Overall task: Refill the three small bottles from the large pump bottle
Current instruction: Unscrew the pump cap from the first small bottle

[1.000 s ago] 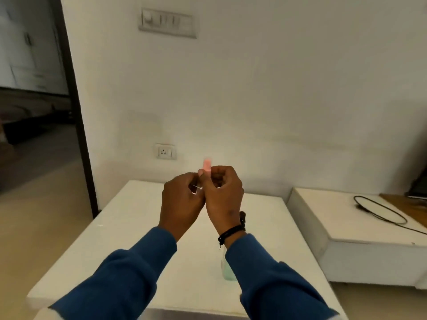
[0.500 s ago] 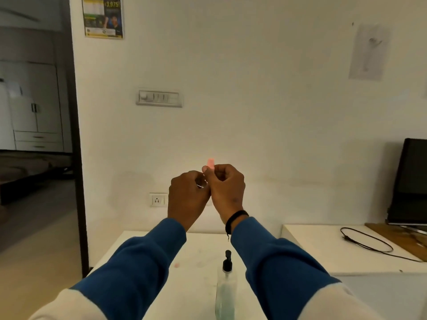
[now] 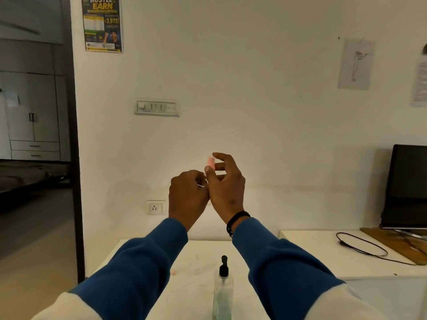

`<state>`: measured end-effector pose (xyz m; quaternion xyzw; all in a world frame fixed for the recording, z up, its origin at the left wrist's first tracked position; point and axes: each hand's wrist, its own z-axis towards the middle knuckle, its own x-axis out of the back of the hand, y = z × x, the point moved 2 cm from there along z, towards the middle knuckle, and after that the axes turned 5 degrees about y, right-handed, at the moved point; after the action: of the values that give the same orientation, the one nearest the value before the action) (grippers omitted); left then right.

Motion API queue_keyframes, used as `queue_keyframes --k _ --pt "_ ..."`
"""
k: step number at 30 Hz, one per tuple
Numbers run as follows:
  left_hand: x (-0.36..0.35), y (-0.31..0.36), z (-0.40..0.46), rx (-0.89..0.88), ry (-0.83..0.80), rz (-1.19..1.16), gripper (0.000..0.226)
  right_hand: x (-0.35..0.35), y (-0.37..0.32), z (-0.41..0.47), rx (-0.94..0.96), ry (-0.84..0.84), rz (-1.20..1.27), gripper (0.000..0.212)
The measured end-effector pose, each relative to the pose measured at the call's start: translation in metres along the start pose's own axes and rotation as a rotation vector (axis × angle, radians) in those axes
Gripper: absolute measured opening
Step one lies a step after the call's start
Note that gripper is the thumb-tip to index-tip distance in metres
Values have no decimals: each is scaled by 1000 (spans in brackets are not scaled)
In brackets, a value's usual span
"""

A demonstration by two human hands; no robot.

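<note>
Both hands raised in front of the wall, well above the white table. Right hand pinches a small pink piece, blurred, between thumb and forefinger; it looks like a cap, but that cannot be told for certain. Remaining right fingers loosely curled. Left hand is closed in a fist, back of the hand to the camera, knuckles touching the right hand; a small glint of something clear or metallic shows at its fingers, so it seems to grip a small item, though what it is cannot be made out. Black wristband on the right wrist; blue sleeves on both arms. Large pump bottle stands upright on the table below and between the forearms, clear body, black pump head, untouched. To the right, a second white surface carries a black cable and a dark monitor. Switch panel and socket on the wall.
</note>
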<state>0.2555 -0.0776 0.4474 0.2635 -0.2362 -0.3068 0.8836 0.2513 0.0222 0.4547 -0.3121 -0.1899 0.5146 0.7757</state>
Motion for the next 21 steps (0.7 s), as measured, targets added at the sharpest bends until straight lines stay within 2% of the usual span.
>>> queue_keyframes --k 4,8,14,18,21 --pt "7 -3 0 -9 21 1 22 -4 -3 -1 -9 -21 27 27" --pt "10 -5 1 -62 24 12 24 -8 -6 -3 93 -1 -93 39" --pt "13 -5 1 -45 30 17 23 -8 -12 -5 64 -11 -46 27" --pt "12 -1 -2 -55 18 24 23 -7 -13 -4 98 31 -129 36" --pt "11 0 -2 -48 8 3 23 -5 -12 -2 100 46 -138 31"
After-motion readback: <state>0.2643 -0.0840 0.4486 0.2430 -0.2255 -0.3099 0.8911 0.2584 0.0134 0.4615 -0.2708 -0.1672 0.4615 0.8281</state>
